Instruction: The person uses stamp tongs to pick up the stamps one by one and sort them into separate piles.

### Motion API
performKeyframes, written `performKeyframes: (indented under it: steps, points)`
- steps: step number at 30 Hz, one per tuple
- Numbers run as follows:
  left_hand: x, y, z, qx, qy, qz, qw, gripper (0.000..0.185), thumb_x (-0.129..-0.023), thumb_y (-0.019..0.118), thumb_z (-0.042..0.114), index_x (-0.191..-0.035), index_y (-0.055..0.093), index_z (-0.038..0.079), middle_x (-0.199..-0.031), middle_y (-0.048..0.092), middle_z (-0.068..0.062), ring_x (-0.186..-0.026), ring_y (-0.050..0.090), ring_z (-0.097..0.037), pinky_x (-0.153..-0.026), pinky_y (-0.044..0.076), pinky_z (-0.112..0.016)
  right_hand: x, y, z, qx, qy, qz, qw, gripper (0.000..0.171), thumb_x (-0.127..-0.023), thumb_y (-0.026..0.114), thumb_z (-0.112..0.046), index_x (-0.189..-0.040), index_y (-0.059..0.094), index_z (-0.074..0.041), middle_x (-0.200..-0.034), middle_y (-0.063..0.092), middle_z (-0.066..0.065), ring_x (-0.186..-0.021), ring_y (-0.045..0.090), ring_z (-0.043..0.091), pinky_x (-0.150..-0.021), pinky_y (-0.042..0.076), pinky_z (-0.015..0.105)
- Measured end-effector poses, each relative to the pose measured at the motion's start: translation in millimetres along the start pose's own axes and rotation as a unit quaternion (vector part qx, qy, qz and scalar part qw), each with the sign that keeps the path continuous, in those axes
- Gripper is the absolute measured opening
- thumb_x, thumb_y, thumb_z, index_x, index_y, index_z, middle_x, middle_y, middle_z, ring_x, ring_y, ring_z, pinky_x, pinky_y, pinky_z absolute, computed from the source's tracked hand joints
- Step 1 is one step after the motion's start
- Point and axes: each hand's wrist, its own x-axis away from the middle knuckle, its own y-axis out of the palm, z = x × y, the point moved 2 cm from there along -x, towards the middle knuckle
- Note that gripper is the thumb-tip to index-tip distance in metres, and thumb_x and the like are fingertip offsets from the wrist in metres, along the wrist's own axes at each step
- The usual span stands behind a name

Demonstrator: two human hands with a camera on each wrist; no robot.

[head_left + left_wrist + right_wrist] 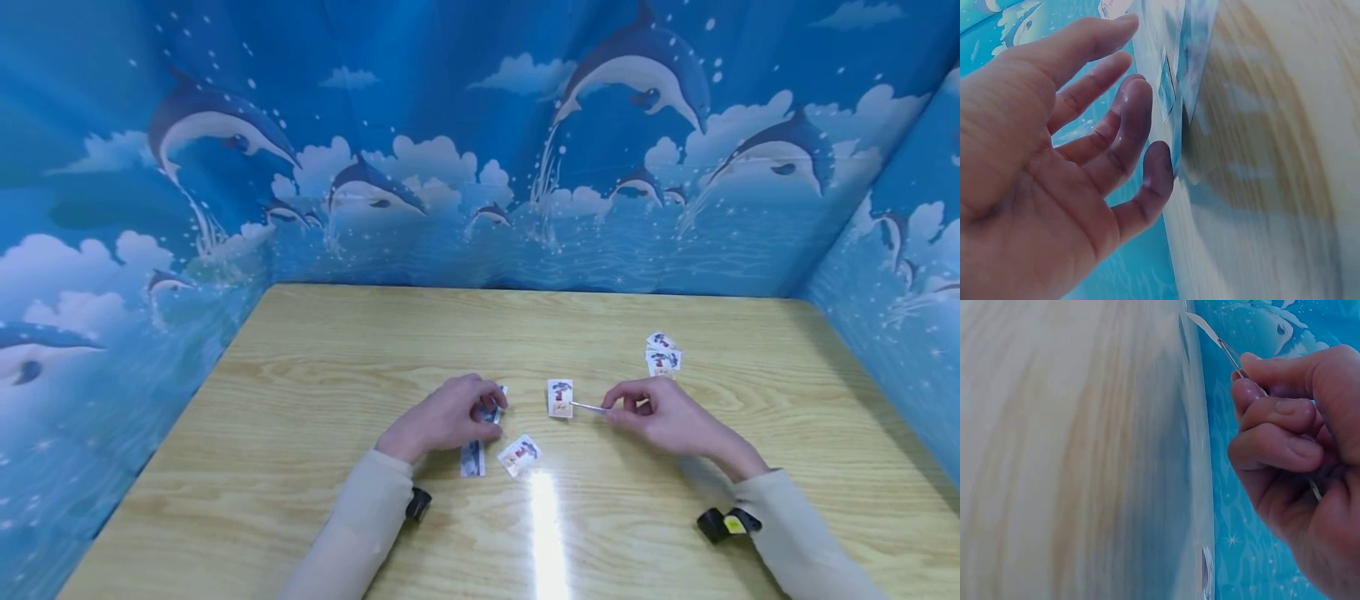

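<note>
Item one: right hand (660, 412). I am seeing it pinching a thin metal tool, probably tweezers (588, 407), with thumb and curled fingers (1272, 447) closed round the shaft; the wrist view is showing the slim tip (1207, 326) sticking out past the fingertips.

Item two: card (559, 397), small and printed, lying flat on the table (337, 350). It is sitting just left of the tool tip, the tip touching or all but touching its right edge. The card's long axis is running away from me, while the tool is lying across it, pointing left. I am judging the right hand the nearer one to this card.

Item three: left hand (446, 417). Its fingers are lying loosely bent over a strip of cards (474, 454) that is running toward me from under the hand. In the wrist view the fingers (1129, 119) are looking nearly straight and spread, resting against the sheet rather than clamping it; whether the thumb is pinching I cannot tell.

Item four: loose card (519, 455), tilted, lying just right of the strip and apart from both hands.

Item five: small pile of cards (662, 354), sitting beyond the right hand, near it but not touching.

Item six: dolphin backdrop (480, 167), standing round the table on three sides.
</note>
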Motion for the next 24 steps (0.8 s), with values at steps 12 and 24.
performKeyframes:
  steps: [12, 24]
  points:
    - [3.1, -2.5, 3.4, 0.009, 0.030, 0.006, 0.9995, 0.031, -0.090, 0.078, 0.021, -0.119, 0.069, 0.015, -0.108, 0.066, -0.001, -0.091, 0.058, -0.010, -0.082, 0.051, -0.028, 13, -22, 13, 0.009, 0.061, 0.037, 0.997, 0.009, -0.097, 0.069, -0.014, -0.104, 0.073, -0.010, -0.078, 0.055, 0.004, -0.057, 0.044, 0.007, -0.051, 0.039, 0.024]
    - [1.3, 0.6, 2.8, 0.036, 0.038, -0.003, 0.9986, 0.029, -0.091, 0.077, 0.019, -0.119, 0.070, 0.013, -0.105, 0.068, 0.000, -0.088, 0.061, -0.008, -0.080, 0.053, -0.025, 23, -43, 32, 0.020, 0.076, 0.074, 0.994, 0.016, -0.098, 0.068, -0.017, -0.108, 0.072, -0.005, -0.077, 0.056, 0.005, -0.057, 0.048, 0.005, -0.051, 0.041, 0.024]
